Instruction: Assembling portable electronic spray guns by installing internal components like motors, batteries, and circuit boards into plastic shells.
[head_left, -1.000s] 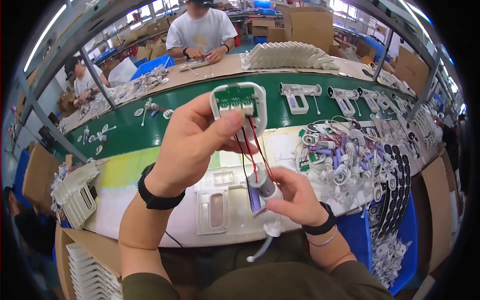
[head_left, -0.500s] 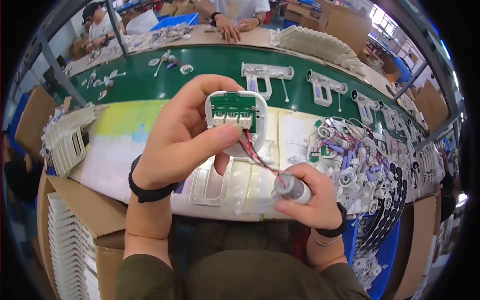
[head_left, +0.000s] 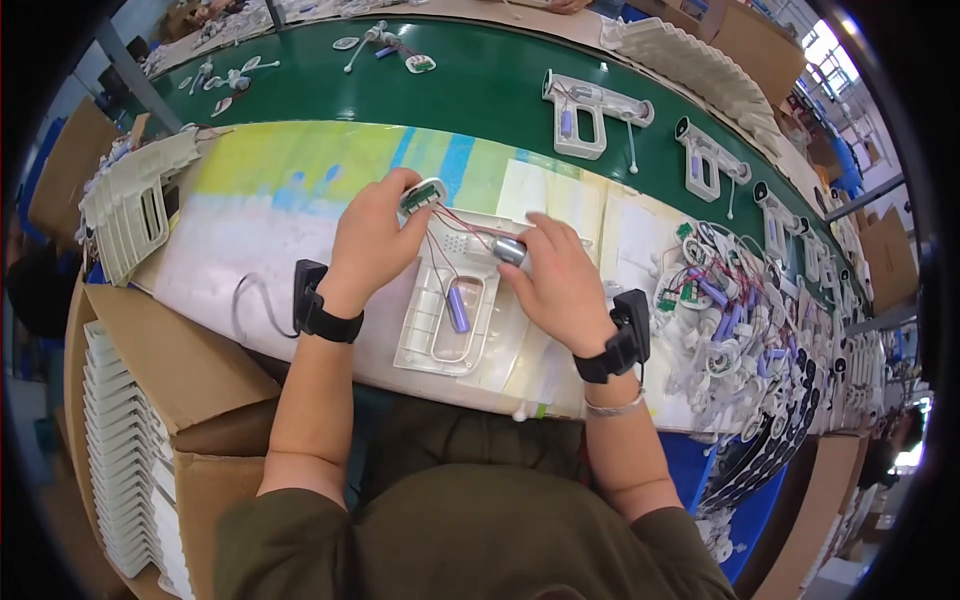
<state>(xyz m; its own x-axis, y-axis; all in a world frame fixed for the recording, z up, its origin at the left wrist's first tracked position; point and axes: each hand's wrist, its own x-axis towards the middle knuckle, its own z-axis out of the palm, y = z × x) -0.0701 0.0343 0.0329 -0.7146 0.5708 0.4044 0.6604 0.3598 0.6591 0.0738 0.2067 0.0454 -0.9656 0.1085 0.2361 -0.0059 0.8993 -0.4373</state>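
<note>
My left hand [head_left: 372,238] pinches the edge of a small white cover with a green circuit board [head_left: 424,194] in it, above the work surface. Red and dark wires run from the board to a silver cylindrical motor [head_left: 510,251], which the fingers of my right hand [head_left: 562,287] grip. Below and between both hands lies a white plastic housing half [head_left: 412,333] with a looped handle. A purple cylindrical battery [head_left: 458,309] hangs on thin wires over the handle opening. Part of the housing's upper end is hidden behind the motor and my right hand.
Several filled housings [head_left: 598,113] lie along the green conveyor [head_left: 470,70]. To the right is a heap of wired parts [head_left: 715,310]. White housing shells [head_left: 130,205] stack at the left, above an open cardboard box [head_left: 190,370]. A blue bin [head_left: 765,520] sits lower right.
Both hands have moved down and away toward the tabletop with the circuit-board cover and the motor. The battery now shows hanging over the housing. My view has shifted too.
</note>
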